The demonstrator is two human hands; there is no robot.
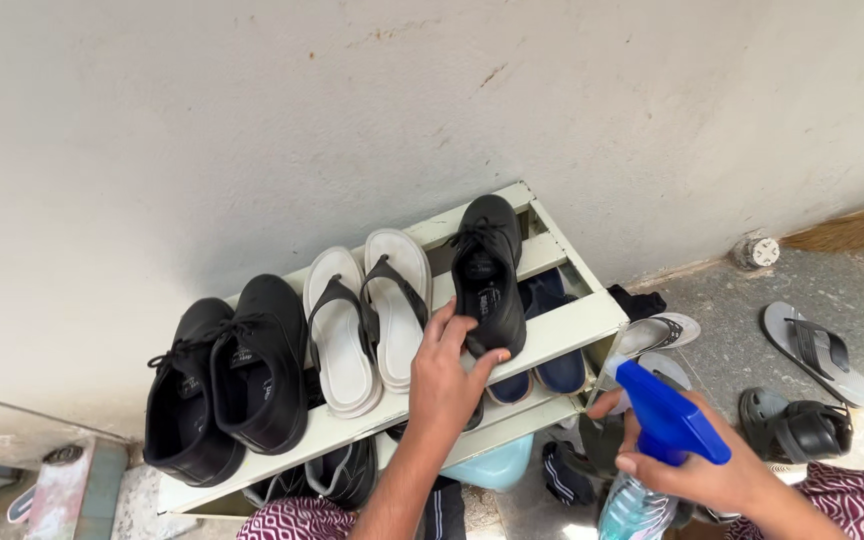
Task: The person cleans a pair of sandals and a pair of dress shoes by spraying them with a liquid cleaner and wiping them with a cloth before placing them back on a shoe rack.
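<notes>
Your left hand (449, 372) is closed on the heel of a single black lace-up shoe (489, 275): the fingers curl over the heel opening and the thumb presses against the shoe's outer side. This shoe lies on the top level of the cream slatted shoe rack (562, 335), toe toward the wall (252, 130), at the rack's right end.

Your right hand (697, 465) is wrapped around the neck of a clear spray bottle (642, 500) with a blue trigger head (667, 420). The fingers are closed around the neck below the head; you cannot tell from this view whether any finger rests on the trigger. The bottle is held just off the rack's right front corner, nozzle pointing toward the rack.

Positions relative to the rack:
- Top level, middle: a pair of white sandals with dark straps (370, 318), just beside the held shoe.
- Top level, left end: a pair of black lace-up shoes (227, 375), side by side.
- Lower level, under the held shoe: dark blue footwear (552, 365), partly hidden.
- Below the rack's front edge: a pale blue object (497, 465) and further dark shoes (342, 475), mostly hidden.
- Floor, right of the rack: a grey flip-flop with a black strap (817, 352), a black sandal (797, 428) and a pale slipper (662, 332), well apart from the held shoe.
</notes>
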